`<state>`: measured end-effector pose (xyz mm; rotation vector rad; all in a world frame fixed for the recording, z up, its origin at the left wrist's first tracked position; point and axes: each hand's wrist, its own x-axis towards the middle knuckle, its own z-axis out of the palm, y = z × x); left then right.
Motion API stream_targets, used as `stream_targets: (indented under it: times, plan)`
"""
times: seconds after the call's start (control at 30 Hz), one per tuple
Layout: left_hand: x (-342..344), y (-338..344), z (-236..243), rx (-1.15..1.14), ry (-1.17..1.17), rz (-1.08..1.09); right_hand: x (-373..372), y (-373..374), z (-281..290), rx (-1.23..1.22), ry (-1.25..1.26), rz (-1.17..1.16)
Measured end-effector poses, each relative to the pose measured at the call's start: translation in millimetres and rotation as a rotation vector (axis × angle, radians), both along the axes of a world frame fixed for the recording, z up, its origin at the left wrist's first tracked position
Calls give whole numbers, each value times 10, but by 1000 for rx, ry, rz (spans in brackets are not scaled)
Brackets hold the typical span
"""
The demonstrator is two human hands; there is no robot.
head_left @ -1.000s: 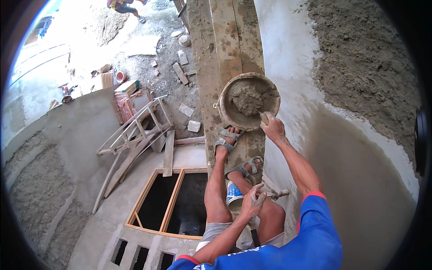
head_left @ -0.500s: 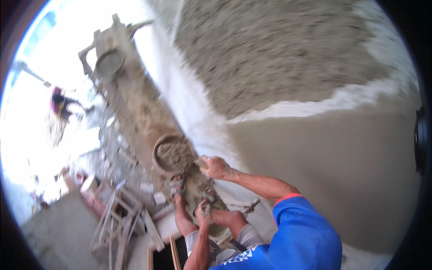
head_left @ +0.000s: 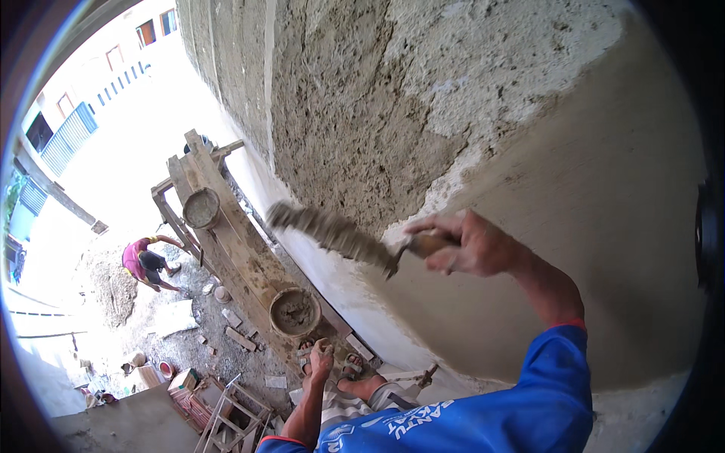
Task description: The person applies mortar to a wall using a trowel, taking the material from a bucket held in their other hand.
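Observation:
My right hand [head_left: 476, 245] is wrapped round the wooden handle of a trowel [head_left: 399, 258], raised in front of the wall [head_left: 362, 128]. Wet grey mortar [head_left: 328, 232] is heaped along the blade and mostly hides it; the load is slightly blurred. Low in front of my body, my left hand [head_left: 322, 359] is closed, and whatever it may hold is hidden. Near my feet, a round bowl [head_left: 273, 317] with mortar in it stands on the plank platform [head_left: 253, 260]. The wall has rough mortar on its upper part and a smoother grey coat at the right.
A second mortar bowl [head_left: 202, 208] stands farther along the planks. Down on the ground, another person [head_left: 143, 260] bends beside a sand heap [head_left: 109, 283]. A wooden frame [head_left: 234, 415] and stacked reddish tiles [head_left: 202, 400] lie below at the lower left.
My right hand has risen from beside the near bowl to the wall, bringing up the mortar-laden trowel. The view has swung up toward the wall. My left hand stays low and closed.

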<state>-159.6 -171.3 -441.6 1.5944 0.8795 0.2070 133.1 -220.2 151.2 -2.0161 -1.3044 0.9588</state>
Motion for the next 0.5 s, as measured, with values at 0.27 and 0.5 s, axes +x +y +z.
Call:
stream_targets:
  times: [0.27, 0.5]
  plan:
    - [57, 130, 656, 0, 136, -81, 850, -417, 1279, 149, -809, -755]
    - [-41, -196, 535, -77, 226, -51, 530, -125, 65, -233, -504, -459]
